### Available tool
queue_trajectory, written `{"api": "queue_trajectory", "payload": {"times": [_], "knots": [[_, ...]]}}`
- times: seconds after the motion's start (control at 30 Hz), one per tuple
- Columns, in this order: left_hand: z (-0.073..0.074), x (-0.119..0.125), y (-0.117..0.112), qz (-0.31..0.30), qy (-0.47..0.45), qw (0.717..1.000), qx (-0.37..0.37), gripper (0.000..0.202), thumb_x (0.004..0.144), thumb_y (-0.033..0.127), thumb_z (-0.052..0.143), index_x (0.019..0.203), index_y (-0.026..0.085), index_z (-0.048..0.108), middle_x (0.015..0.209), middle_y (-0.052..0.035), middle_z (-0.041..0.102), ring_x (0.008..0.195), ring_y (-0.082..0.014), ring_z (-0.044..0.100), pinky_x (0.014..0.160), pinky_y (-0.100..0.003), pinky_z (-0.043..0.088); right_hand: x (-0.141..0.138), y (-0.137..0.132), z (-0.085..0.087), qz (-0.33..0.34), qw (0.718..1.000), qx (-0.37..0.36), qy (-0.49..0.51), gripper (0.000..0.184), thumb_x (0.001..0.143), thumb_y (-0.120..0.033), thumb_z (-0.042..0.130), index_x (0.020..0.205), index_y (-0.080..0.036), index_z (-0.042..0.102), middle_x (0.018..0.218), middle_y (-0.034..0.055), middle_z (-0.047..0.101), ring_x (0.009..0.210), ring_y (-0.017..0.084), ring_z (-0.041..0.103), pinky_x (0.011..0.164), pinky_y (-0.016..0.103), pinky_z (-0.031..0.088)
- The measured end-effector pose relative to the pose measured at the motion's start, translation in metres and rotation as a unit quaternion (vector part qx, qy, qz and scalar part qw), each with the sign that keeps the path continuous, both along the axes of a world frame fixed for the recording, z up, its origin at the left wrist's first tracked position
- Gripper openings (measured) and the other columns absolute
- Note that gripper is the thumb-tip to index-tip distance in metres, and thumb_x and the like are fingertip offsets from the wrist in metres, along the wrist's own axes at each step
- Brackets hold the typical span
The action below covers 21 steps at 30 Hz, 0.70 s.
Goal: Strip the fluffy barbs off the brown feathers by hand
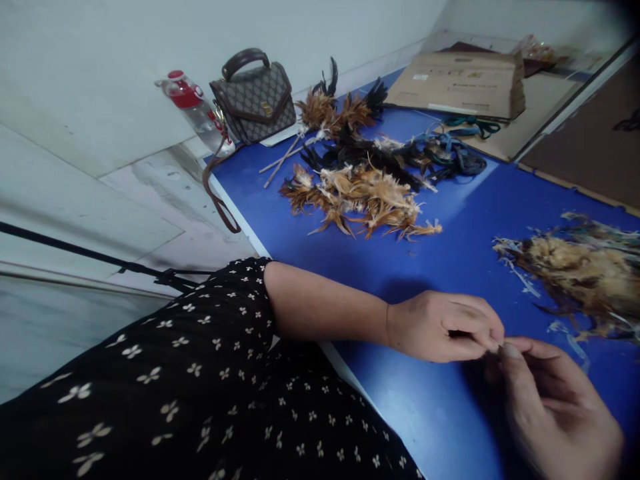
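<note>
My left hand (445, 327) reaches in over the blue tabletop (430, 427), its fingers pinched together. Tip to tip with it, at the lower right, is my right hand (560, 407), also closed in a pinch. Whatever lies between the fingertips is too small or hidden to name. Just beyond the right hand spreads a heap of tan and brown feathers (590, 273), with pale loose strands by its edge. Further off, across the table, lies a row of golden-brown feather bunches (365, 193), with black feathers (360, 153) behind it.
At the table's far left corner stand a patterned handbag (257, 103), its strap hanging over the edge, and a red-capped water bottle (195, 107). Two thin sticks (281, 160) lie nearby. Dark blue cords (457, 157) and a flattened cardboard box (455, 83) are at the back.
</note>
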<state>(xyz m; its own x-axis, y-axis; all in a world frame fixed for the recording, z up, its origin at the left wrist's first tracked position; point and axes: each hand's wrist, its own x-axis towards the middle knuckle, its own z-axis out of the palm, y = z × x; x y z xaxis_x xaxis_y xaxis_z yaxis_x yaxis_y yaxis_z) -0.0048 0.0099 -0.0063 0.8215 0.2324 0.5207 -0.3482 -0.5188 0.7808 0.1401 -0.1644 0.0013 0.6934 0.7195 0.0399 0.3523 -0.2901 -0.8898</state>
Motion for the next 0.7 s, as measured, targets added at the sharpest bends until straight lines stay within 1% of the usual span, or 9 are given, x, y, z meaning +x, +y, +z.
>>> {"api": "queue_trajectory", "payload": {"times": [0.1, 0.13, 0.17, 0.27, 0.33, 0.43, 0.57, 0.63, 0.7], "knots": [[0.0008, 0.0001, 0.001, -0.001, 0.015, 1.0, -0.006, 0.016, 0.099, 0.016, 0.064, 0.085, 0.018, 0.07, 0.119, -0.0138, 0.079, 0.12, -0.016, 0.076, 0.111, -0.025, 0.059, -0.0022, 0.0006, -0.0009, 0.0, 1.0, 0.016, 0.022, 0.052, 0.082, -0.056, 0.089, 0.124, -0.027, 0.079, 0.09, 0.0037, 0.078, 0.07, 0.015, 0.072, 0.059, 0.018, 0.058], [0.0007, 0.0004, 0.0012, -0.001, 0.017, 1.0, -0.007, 0.016, 0.099, 0.016, 0.065, 0.085, 0.018, 0.07, 0.119, -0.014, 0.079, 0.121, -0.0162, 0.076, 0.111, -0.025, 0.059, -0.0024, 0.0005, -0.0011, 0.007, 1.0, 0.019, 0.02, 0.054, 0.081, -0.056, 0.089, 0.126, -0.027, 0.079, 0.092, 0.0043, 0.078, 0.071, 0.016, 0.072, 0.061, 0.019, 0.06], [0.0004, 0.0006, 0.0014, -0.001, 0.016, 1.0, -0.007, 0.015, 0.099, 0.016, 0.065, 0.085, 0.018, 0.07, 0.119, -0.0142, 0.08, 0.121, -0.0164, 0.076, 0.111, -0.025, 0.059, -0.0023, 0.0002, -0.0012, 0.018, 0.999, 0.018, 0.018, 0.054, 0.081, -0.056, 0.089, 0.126, -0.026, 0.08, 0.092, 0.0044, 0.078, 0.07, 0.016, 0.072, 0.061, 0.019, 0.06], [-0.0012, 0.0012, 0.0017, -0.003, 0.014, 1.0, -0.012, 0.013, 0.099, 0.016, 0.067, 0.087, 0.018, 0.071, 0.12, -0.0147, 0.079, 0.121, -0.0169, 0.076, 0.112, -0.026, 0.059, -0.0006, -0.0018, -0.0003, 0.053, 0.998, 0.008, 0.017, 0.046, 0.082, -0.057, 0.088, 0.116, -0.026, 0.082, 0.086, 0.0021, 0.076, 0.066, 0.014, 0.07, 0.063, 0.019, 0.061], [-0.0027, 0.0015, 0.0018, -0.007, 0.015, 1.0, -0.013, 0.012, 0.098, 0.016, 0.067, 0.087, 0.018, 0.071, 0.119, -0.0145, 0.079, 0.12, -0.0168, 0.076, 0.112, -0.026, 0.059, 0.001, -0.0038, 0.0005, 0.062, 0.998, 0.0, 0.012, 0.043, 0.082, -0.057, 0.088, 0.112, -0.026, 0.083, 0.083, 0.0012, 0.076, 0.066, 0.013, 0.07, 0.064, 0.017, 0.06], [-0.0044, 0.002, 0.0018, -0.016, 0.003, 1.0, -0.006, 0.012, 0.099, 0.016, 0.067, 0.088, 0.018, 0.071, 0.118, -0.015, 0.079, 0.119, -0.0171, 0.076, 0.112, -0.028, 0.059, 0.0015, -0.0057, 0.0011, 0.053, 0.999, 0.007, -0.009, 0.045, 0.082, -0.056, 0.088, 0.116, -0.026, 0.083, 0.094, 0.003, 0.08, 0.072, 0.015, 0.073, 0.067, 0.019, 0.062], [-0.0032, 0.0013, 0.0013, -0.016, -0.025, 1.0, -0.004, 0.016, 0.102, 0.016, 0.062, 0.089, 0.014, 0.072, 0.116, -0.0186, 0.079, 0.117, -0.018, 0.076, 0.112, -0.03, 0.06, -0.0037, -0.0037, 0.0037, 0.031, 0.999, 0.042, -0.016, 0.058, 0.078, -0.054, 0.091, 0.127, -0.025, 0.079, 0.11, 0.0068, 0.081, 0.088, 0.021, 0.078, 0.081, 0.03, 0.067], [-0.0015, 0.0001, 0.001, -0.017, -0.016, 1.0, -0.002, 0.017, 0.103, 0.015, 0.061, 0.089, 0.014, 0.071, 0.116, -0.0182, 0.079, 0.118, -0.0176, 0.075, 0.112, -0.03, 0.06, -0.0067, -0.0023, 0.006, 0.015, 0.998, 0.065, -0.017, 0.054, 0.077, -0.051, 0.092, 0.122, -0.025, 0.078, 0.109, 0.0056, 0.079, 0.088, 0.019, 0.076, 0.084, 0.03, 0.066], [0.0002, -0.001, 0.0006, -0.02, -0.003, 1.0, -0.001, 0.016, 0.103, 0.014, 0.061, 0.09, 0.015, 0.071, 0.117, -0.0173, 0.08, 0.118, -0.017, 0.075, 0.111, -0.03, 0.06, -0.0078, -0.0018, 0.0077, 0.029, 0.995, 0.082, -0.039, 0.043, 0.079, -0.047, 0.092, 0.113, -0.025, 0.077, 0.106, 0.0041, 0.075, 0.085, 0.016, 0.072, 0.079, 0.027, 0.061]]}}
